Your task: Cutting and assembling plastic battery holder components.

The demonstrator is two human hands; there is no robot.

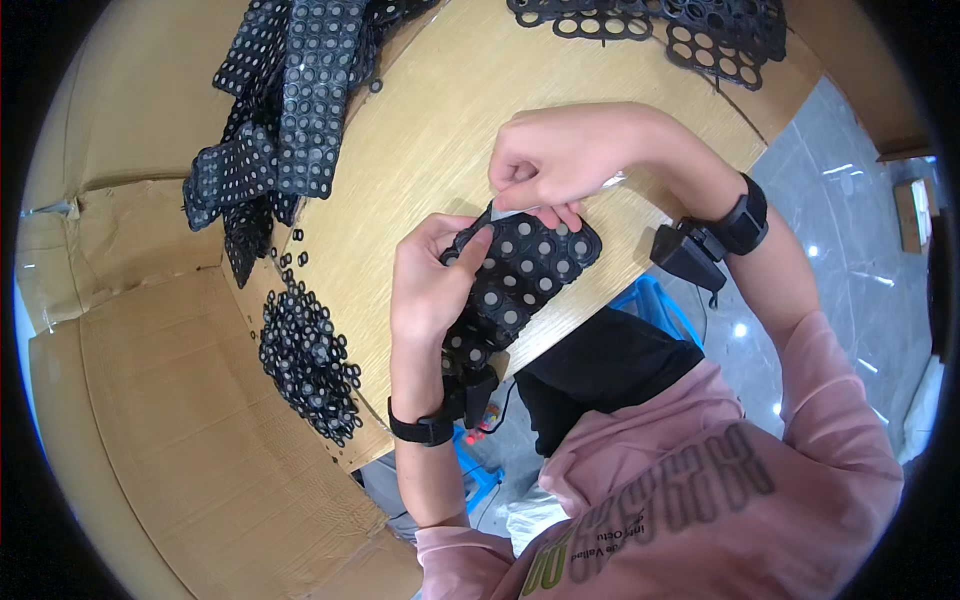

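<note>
The black, grey-dotted, rubber-like sheet [515, 283] looks matt and bumpy. The pale yellow wood-grain tabletop [420, 130] is smooth, faintly glossy; brown cardboard walls [150, 390] at nine o'clock look matt, the grey tiled floor [825, 165] at three o'clock glossy.

My left hand [432, 278] covers the left edge of the black sheet [520, 268], and my right hand [560, 158] covers part of its upper edge, leaving only a sliver of the white piece [502, 212] visible, its kind not determinable. The stack of black strips [318, 105] and the perforated black frames [715, 52] are both cut off by the upper limit of the view; individual parts in the heap of small black pieces [303, 360] are too small to identify. The surface [430, 110] and my legs [600, 375] conceal most of the blue plastic object [657, 303].
</note>
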